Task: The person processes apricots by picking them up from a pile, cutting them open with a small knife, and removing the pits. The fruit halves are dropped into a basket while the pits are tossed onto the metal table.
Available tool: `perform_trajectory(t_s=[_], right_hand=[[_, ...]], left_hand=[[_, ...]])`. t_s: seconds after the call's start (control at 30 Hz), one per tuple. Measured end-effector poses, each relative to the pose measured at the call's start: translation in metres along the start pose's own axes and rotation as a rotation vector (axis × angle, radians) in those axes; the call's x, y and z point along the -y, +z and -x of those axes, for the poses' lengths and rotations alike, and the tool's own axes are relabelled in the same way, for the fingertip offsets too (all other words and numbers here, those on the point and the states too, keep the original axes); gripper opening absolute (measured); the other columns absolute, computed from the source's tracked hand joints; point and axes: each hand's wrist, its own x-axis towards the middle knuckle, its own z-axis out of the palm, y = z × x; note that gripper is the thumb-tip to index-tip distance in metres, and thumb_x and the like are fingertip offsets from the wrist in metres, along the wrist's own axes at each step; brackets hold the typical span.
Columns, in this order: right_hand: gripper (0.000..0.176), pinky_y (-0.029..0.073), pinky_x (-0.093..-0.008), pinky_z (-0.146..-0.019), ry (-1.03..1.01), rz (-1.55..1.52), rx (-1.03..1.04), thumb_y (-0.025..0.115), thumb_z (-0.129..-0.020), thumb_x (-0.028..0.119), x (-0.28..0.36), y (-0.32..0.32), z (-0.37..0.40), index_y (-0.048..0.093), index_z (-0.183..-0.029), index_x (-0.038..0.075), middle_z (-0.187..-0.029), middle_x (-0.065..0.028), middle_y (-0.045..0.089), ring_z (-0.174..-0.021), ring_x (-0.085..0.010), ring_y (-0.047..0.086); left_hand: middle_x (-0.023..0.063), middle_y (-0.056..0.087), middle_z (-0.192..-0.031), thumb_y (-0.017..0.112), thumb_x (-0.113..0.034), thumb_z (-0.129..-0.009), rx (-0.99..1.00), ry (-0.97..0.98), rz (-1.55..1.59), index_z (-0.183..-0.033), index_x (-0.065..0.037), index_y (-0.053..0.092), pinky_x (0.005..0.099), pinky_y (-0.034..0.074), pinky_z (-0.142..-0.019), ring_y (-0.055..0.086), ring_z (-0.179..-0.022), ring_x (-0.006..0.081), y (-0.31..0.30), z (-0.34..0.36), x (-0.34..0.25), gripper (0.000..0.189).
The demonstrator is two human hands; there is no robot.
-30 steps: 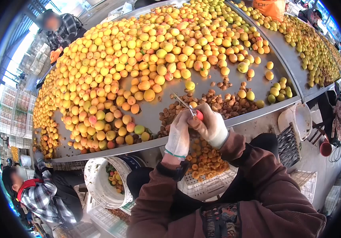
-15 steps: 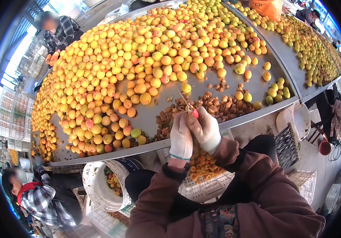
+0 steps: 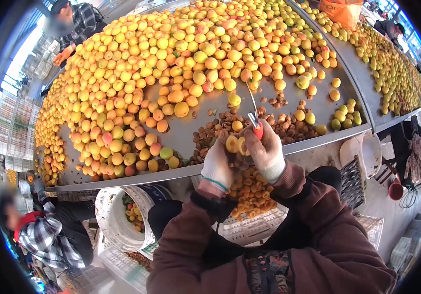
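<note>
My gloved left hand (image 3: 218,161) is closed on a cut apricot half (image 3: 231,143), its hollow facing me. Right beside it, my gloved right hand (image 3: 267,151) grips a knife (image 3: 258,129) by its red handle, with the thin blade pointing up and away. A second apricot half (image 3: 243,145) shows between the hands, against the right hand's fingers. Both hands are over the front edge of the metal table (image 3: 198,128). Just beyond them lies a heap of brown apricot pits (image 3: 286,128). Beneath is a white crate (image 3: 257,229) holding pitted apricot halves (image 3: 254,193).
A large mound of whole apricots (image 3: 141,73) covers much of the table. At lower left stands a white bucket (image 3: 106,218) with some fruit inside. Co-workers sit at the left (image 3: 53,235) and far left corner (image 3: 80,24). Another bucket (image 3: 352,153) is at the right.
The hands have moved apart slightly, and the apricot now shows as two open halves between them. The knife in my right hand has shifted right, its blade clear of the fruit.
</note>
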Motion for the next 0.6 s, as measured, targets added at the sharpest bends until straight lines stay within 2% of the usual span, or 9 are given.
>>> perform_trajectory(t_s=[0.03,0.13,0.2,0.27,0.33,0.37,0.43,0.53,0.6], right_hand=[[0.009,0.043,-0.0223,-0.062,0.002,0.028,0.026,0.054,-0.096,0.009,-0.003,0.0,0.001,0.05,-0.093,0.002,-0.076,0.0014,0.053,-0.07,-0.0042,0.048],[0.006,0.044,-0.0226,-0.064,0.066,0.067,0.061,0.055,-0.095,0.007,-0.005,-0.003,0.002,0.051,-0.094,0.002,-0.075,0.0,0.054,-0.07,-0.0046,0.049],[0.007,0.045,-0.0226,-0.064,0.029,0.148,0.068,0.055,-0.096,0.008,-0.006,-0.007,0.0,0.051,-0.096,0.002,-0.076,-0.0001,0.054,-0.071,-0.0044,0.05],[0.007,0.045,-0.0223,-0.065,0.062,0.069,0.086,0.055,-0.096,0.009,-0.005,-0.005,0.0,0.053,-0.096,0.002,-0.078,0.0004,0.055,-0.072,-0.0045,0.05],[0.008,0.044,-0.0224,-0.065,0.077,-0.011,-0.02,0.054,-0.097,0.009,-0.009,-0.002,-0.003,0.053,-0.098,0.001,-0.079,0.001,0.055,-0.072,-0.0046,0.049],[0.008,0.044,-0.0224,-0.065,0.073,-0.009,-0.022,0.054,-0.097,0.009,-0.01,-0.001,-0.005,0.053,-0.098,0.001,-0.079,0.001,0.055,-0.072,-0.0046,0.049],[0.01,0.045,-0.0223,-0.065,-0.023,0.072,-0.046,0.054,-0.097,0.01,-0.01,0.001,-0.006,0.054,-0.099,0.001,-0.079,0.0006,0.056,-0.072,-0.0052,0.05],[0.011,0.046,-0.0228,-0.064,-0.037,0.272,-0.004,0.057,-0.096,0.013,-0.012,-0.002,-0.007,0.055,-0.097,0.002,-0.079,0.0001,0.057,-0.072,-0.0059,0.053],[0.012,0.045,-0.0224,-0.061,-0.076,0.195,-0.027,0.058,-0.096,0.014,-0.008,0.004,-0.007,0.055,-0.094,0.003,-0.078,-0.0003,0.057,-0.068,-0.006,0.053]], left_hand=[[-0.0032,0.06,-0.083,0.039,-0.049,-0.101,-0.18,-0.063,0.034,-0.106,-0.018,0.061,0.0259,0.039,-0.052,0.052,-0.061,0.0108,0.012,-0.002,-0.001,0.039],[-0.0028,0.061,-0.091,0.04,-0.05,-0.101,-0.134,-0.031,0.203,-0.105,-0.017,0.061,0.0275,0.043,-0.058,0.055,-0.073,0.0101,0.013,-0.012,0.009,0.04],[-0.0022,0.061,-0.096,0.041,-0.049,-0.101,-0.137,-0.025,0.201,-0.105,-0.015,0.061,0.0281,0.044,-0.061,0.055,-0.079,0.0099,0.022,-0.004,0.004,0.04],[-0.0015,0.061,-0.1,0.041,-0.048,-0.101,-0.141,-0.02,0.199,-0.106,-0.014,0.061,0.0287,0.045,-0.064,0.056,-0.085,0.0096,0.009,-0.009,0.006,0.04],[0.0001,0.062,-0.101,0.043,-0.041,-0.102,0.027,0.515,-0.459,-0.108,-0.011,0.061,0.0273,0.046,-0.062,0.058,-0.086,0.0092,-0.022,-0.028,0.01,0.035],[0.0001,0.062,-0.101,0.043,-0.041,-0.102,0.031,0.516,-0.459,-0.108,-0.011,0.061,0.0273,0.046,-0.062,0.058,-0.086,0.0092,-0.023,-0.026,0.012,0.035],[0.0004,0.06,-0.099,0.045,-0.034,-0.101,-0.112,0.095,-0.205,-0.11,-0.01,0.061,0.0247,0.045,-0.057,0.057,-0.079,0.0084,0.016,0.004,-0.002,0.03],[0.0,0.058,-0.093,0.046,-0.032,-0.1,-0.038,0.121,-0.126,-0.11,-0.01,0.06,0.023,0.043,-0.053,0.057,-0.072,0.0079,0.02,0.008,-0.002,0.028],[-0.0002,0.057,-0.09,0.048,-0.032,-0.1,-0.025,0.205,-0.156,-0.11,-0.009,0.06,0.0237,0.044,-0.052,0.057,-0.071,0.0089,0.015,0.003,0.001,0.028]])
